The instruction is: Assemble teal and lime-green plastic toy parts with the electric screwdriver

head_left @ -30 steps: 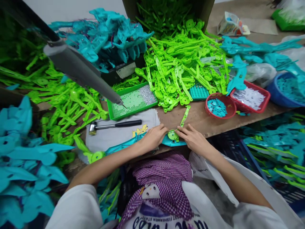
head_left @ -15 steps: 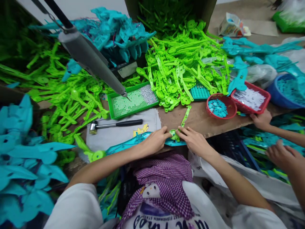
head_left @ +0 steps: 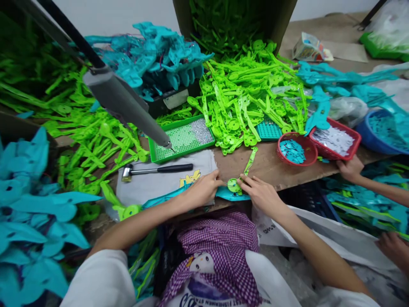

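Head view: at the desk's [head_left: 271,170] near edge, the right hand [head_left: 263,194] grips a round-ended lime-green part [head_left: 233,185] over a glossy teal shell [head_left: 227,195]; the left hand's [head_left: 203,187] grip is unclear.

We see a hammer [head_left: 159,169] lying on a grey cloth [head_left: 166,183], black handle to the right. Right side, we have a round red basket [head_left: 300,164] holding teal bits [head_left: 291,151], next to a rectangular red basket [head_left: 357,141] holding white pieces [head_left: 334,140]; blue basin [head_left: 364,137] just right of that, clear plastic bag [head_left: 348,108] behind. Further back we've got a printed carton [head_left: 306,47], open, by a flat cardboard sheet [head_left: 347,51], plus a low green tray [head_left: 372,49] under clear plastic wrap [head_left: 391,25], top right corner
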Demonstrator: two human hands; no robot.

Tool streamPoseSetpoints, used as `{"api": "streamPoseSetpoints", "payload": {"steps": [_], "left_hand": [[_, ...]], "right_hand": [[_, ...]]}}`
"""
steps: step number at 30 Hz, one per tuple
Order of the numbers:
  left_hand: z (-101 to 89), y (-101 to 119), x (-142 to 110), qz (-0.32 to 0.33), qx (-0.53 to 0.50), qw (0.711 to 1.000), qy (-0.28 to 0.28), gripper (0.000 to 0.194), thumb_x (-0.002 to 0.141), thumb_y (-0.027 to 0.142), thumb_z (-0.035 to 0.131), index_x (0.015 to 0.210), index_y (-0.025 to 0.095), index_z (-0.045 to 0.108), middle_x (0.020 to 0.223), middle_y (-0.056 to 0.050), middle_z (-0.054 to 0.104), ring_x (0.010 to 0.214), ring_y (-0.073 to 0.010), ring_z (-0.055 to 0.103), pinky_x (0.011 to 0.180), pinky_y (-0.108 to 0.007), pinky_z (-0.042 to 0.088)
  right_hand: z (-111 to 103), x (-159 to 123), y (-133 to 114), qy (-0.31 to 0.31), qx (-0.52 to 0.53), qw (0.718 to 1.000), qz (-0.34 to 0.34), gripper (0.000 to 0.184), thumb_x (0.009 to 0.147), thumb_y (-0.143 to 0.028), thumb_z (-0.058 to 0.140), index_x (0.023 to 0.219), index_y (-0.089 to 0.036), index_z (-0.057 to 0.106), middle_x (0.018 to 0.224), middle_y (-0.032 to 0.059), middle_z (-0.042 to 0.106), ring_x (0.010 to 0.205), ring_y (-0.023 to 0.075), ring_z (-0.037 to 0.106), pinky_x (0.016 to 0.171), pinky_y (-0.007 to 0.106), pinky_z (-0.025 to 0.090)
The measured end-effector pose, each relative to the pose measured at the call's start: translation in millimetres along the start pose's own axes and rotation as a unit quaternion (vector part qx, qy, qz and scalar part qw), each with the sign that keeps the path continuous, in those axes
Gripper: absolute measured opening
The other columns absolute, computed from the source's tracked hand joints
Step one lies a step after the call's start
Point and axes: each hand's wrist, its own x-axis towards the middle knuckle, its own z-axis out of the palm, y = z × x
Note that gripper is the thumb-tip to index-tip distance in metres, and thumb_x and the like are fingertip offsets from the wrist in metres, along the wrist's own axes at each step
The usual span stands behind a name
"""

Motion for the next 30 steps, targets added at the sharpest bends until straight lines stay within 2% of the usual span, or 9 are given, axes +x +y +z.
{"api": "streamPoseSetpoints", "payload": {"steps": [6, 11, 16, 19, 23, 26, 30], "left_hand": [[-4.3, -8, 2, -0.001, 0.021, 0.999, -0.028, 0.035, 0.087, 0.011, 0.041, 0.107, 0.022, 0.069, 0.097, -0.007, 0.054, 0.078, -0.0163, 0.057, 0.073, -0.028, 0.045], [-7.9, -14, 9, 0.039, 0.064, 0.996, -0.058, 0.036, 0.083, 0.007, 0.043, 0.103, 0.024, 0.069, 0.100, -0.007, 0.052, 0.079, -0.0167, 0.055, 0.067, -0.026, 0.041], [-13.9, -10, 11, 0.075, 0.100, 0.990, -0.070, 0.030, 0.089, 0.011, 0.040, 0.099, 0.020, 0.067, 0.095, -0.007, 0.051, 0.078, -0.0173, 0.053, 0.065, -0.026, 0.038], [-16.0, -4, 11, 0.072, 0.110, 0.988, -0.076, 0.028, 0.091, 0.013, 0.041, 0.099, 0.019, 0.067, 0.093, -0.006, 0.051, 0.076, -0.0165, 0.053, 0.064, -0.026, 0.038], [-13.7, -5, 9, 0.073, 0.119, 0.987, -0.081, 0.029, 0.090, 0.012, 0.041, 0.100, 0.017, 0.067, 0.095, -0.008, 0.052, 0.076, -0.0169, 0.054, 0.064, -0.026, 0.040], [-10.8, -12, 5, 0.085, 0.093, 0.990, -0.067, 0.033, 0.086, 0.009, 0.043, 0.109, 0.019, 0.065, 0.098, -0.008, 0.053, 0.081, -0.0174, 0.056, 0.069, -0.026, 0.043], [-9.6, -20, -1, 0.074, 0.022, 0.995, -0.060, 0.042, 0.084, 0.004, 0.043, 0.117, 0.022, 0.063, 0.097, -0.007, 0.055, 0.083, -0.0168, 0.058, 0.073, -0.025, 0.044]], "right_hand": [[-4, 2, 0, -0.004, 0.001, 1.000, -0.006, 0.046, 0.086, -0.005, 0.043, 0.128, -0.020, 0.053, 0.140, 0.0103, 0.051, 0.117, 0.0199, 0.059, 0.101, 0.034, 0.048], [-2, 3, 0, -0.009, -0.010, 1.000, -0.005, 0.047, 0.086, -0.003, 0.042, 0.129, -0.019, 0.053, 0.139, 0.0101, 0.052, 0.117, 0.0197, 0.060, 0.099, 0.033, 0.050], [-4, 0, 2, -0.002, 0.002, 1.000, -0.005, 0.051, 0.085, -0.002, 0.043, 0.131, -0.021, 0.052, 0.140, 0.0074, 0.051, 0.114, 0.0188, 0.061, 0.100, 0.037, 0.048], [-9, -1, -6, 0.047, 0.016, 0.999, 0.011, 0.045, 0.087, -0.005, 0.043, 0.129, -0.018, 0.055, 0.136, 0.0079, 0.056, 0.117, 0.0207, 0.058, 0.103, 0.042, 0.044], [-4, 8, -35, 0.138, 0.069, 0.988, 0.018, 0.035, 0.092, -0.016, 0.046, 0.124, -0.018, 0.059, 0.128, 0.0072, 0.062, 0.114, 0.0184, 0.058, 0.101, 0.036, 0.042], [8, 17, -51, 0.153, 0.086, 0.984, 0.029, 0.031, 0.092, -0.019, 0.047, 0.120, -0.018, 0.061, 0.120, 0.0064, 0.066, 0.103, 0.0180, 0.060, 0.091, 0.034, 0.045], [15, 21, -54, 0.149, 0.071, 0.986, 0.033, 0.029, 0.092, -0.019, 0.049, 0.118, -0.017, 0.060, 0.117, 0.0062, 0.066, 0.099, 0.0181, 0.059, 0.088, 0.034, 0.043]]}}
